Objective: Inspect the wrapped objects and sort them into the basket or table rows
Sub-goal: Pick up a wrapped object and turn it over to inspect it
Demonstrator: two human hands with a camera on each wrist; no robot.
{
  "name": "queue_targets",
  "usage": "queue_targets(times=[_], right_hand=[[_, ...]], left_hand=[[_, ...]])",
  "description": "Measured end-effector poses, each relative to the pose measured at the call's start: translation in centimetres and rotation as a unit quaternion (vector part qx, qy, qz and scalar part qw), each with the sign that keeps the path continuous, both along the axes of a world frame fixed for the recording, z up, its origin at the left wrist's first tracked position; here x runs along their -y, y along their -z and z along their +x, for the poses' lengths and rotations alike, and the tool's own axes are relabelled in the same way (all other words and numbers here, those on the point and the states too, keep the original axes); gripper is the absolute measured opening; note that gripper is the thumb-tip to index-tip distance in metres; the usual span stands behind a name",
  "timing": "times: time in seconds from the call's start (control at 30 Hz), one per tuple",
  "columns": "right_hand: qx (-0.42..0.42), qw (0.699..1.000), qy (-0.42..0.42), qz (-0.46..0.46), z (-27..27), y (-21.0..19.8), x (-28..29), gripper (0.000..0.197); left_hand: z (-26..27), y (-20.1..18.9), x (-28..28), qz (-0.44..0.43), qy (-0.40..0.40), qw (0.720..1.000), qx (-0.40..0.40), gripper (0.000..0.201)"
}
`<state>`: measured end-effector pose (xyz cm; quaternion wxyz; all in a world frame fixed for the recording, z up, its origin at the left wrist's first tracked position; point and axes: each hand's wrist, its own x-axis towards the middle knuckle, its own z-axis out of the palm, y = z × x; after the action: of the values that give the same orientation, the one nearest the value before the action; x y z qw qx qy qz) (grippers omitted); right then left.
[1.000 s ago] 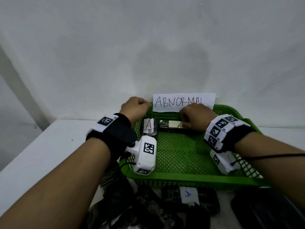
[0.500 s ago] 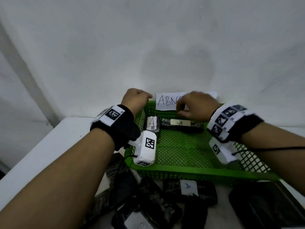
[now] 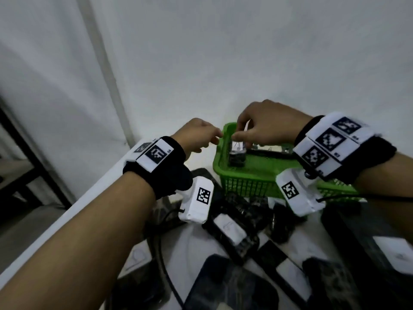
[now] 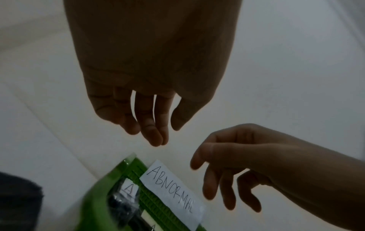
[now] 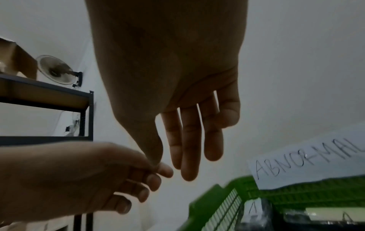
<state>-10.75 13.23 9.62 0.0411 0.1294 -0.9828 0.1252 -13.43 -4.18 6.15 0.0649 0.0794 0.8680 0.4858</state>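
A green basket with an "ABNORMAL" paper label stands at the back of the white table. In it lie a small dark wrapped object marked "A" and a longer wrapped one. My left hand hovers just left of the basket's far corner. Its fingers hang relaxed and hold nothing. My right hand hovers above the small wrapped object, with straight, empty fingers. The two hands are close together, almost touching.
Several dark wrapped objects with white labels lie in a heap on the table in front of the basket. A black cable runs across them. A dark metal shelf stands to the left, beyond the table edge.
Both hands have lifted from the basket's far end. The right hand has let go of the long wrapped object and shifted left. The head view has swung left and down.
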Motion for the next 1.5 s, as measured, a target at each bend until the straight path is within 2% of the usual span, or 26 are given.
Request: queue_targets(times=[0.1, 0.2, 0.3, 0.4, 0.53, 0.6, 0.7, 0.87, 0.97, 1.03, 1.1, 1.13, 1.2, 1.3, 1.37, 1.43, 1.47, 1.5], right_hand=[[0.063, 0.997, -0.022, 0.049, 2.9, 2.1, 1.6, 0.027], [0.124, 0.986, -0.035, 0.105, 5.7, 4.4, 2.2, 0.027], [0.153, 0.977, -0.028, 0.144, 7.9, 7.1, 2.8, 0.043], [0.135, 0.971, -0.023, 0.197, 9.5, 8.9, 3.5, 0.060], [0.089, 0.963, -0.027, 0.252, 10.9, 9.5, 4.9, 0.056], [0.089, 0.964, -0.020, 0.251, 11.0, 9.8, 5.1, 0.053], [0.101, 0.975, -0.009, 0.197, 10.8, 9.7, 4.6, 0.042], [0.089, 0.992, 0.032, 0.085, 11.4, 7.9, 2.6, 0.049], [0.081, 0.995, 0.049, -0.011, 11.8, 7.0, 1.3, 0.042], [0.057, 0.993, 0.051, -0.086, 12.0, 6.6, 0.3, 0.036], [0.020, 0.986, 0.041, -0.161, 12.2, 6.0, -0.8, 0.033], [0.001, 0.980, 0.033, -0.197, 12.3, 5.8, -1.3, 0.034], [-0.050, 0.968, 0.015, -0.247, 12.6, 5.2, -2.4, 0.041], [-0.112, 0.941, -0.004, -0.319, 12.4, 5.2, -3.6, 0.058], [-0.095, 0.896, -0.001, -0.434, 11.9, 5.2, -3.6, 0.057], [-0.050, 0.819, 0.002, -0.572, 11.2, 5.1, -3.4, 0.042], [-0.039, 0.791, 0.002, -0.611, 11.0, 5.0, -3.3, 0.035], [-0.038, 0.777, 0.001, -0.628, 10.8, 4.8, -3.4, 0.031]], left_hand=[[2.9, 1.4, 0.9, -0.019, 0.044, 0.999, -0.002, 0.022], [4.8, 3.1, 1.1, 0.011, 0.054, 0.998, -0.011, 0.022], [5.9, 4.3, 1.1, 0.027, 0.044, 0.999, -0.011, 0.018], [7.1, 5.1, 1.0, 0.032, 0.047, 0.998, -0.001, 0.017], [8.2, 5.8, 1.2, 0.052, 0.038, 0.998, 0.011, 0.017], [8.4, 6.0, 1.4, 0.047, 0.040, 0.998, 0.013, 0.015], [8.3, 6.1, 1.8, 0.048, 0.035, 0.998, -0.004, 0.014], [8.1, 5.7, 2.5, 0.012, 0.004, 0.997, -0.077, 0.019], [8.5, 5.2, 2.3, -0.044, 0.016, 0.997, -0.067, 0.030], [8.8, 4.9, 1.8, -0.076, 0.034, 0.996, -0.026, 0.043], [9.1, 4.5, 1.2, -0.020, 0.047, 0.997, 0.053, 0.051], [9.5, 4.4, 1.0, 0.027, 0.053, 0.994, 0.094, 0.050], [9.9, 3.5, 0.5, 0.123, 0.072, 0.982, 0.122, 0.038], [10.0, 2.0, -0.5, 0.295, 0.076, 0.948, 0.088, 0.023], [9.7, 1.3, -1.2, 0.359, 0.083, 0.928, 0.059, 0.027], [9.5, 0.9, -2.0, 0.365, 0.103, 0.925, 0.034, 0.028], [9.4, 0.8, -2.3, 0.352, 0.108, 0.930, 0.018, 0.028], [9.2, 0.6, -2.7, 0.331, 0.110, 0.937, -0.002, 0.027]])
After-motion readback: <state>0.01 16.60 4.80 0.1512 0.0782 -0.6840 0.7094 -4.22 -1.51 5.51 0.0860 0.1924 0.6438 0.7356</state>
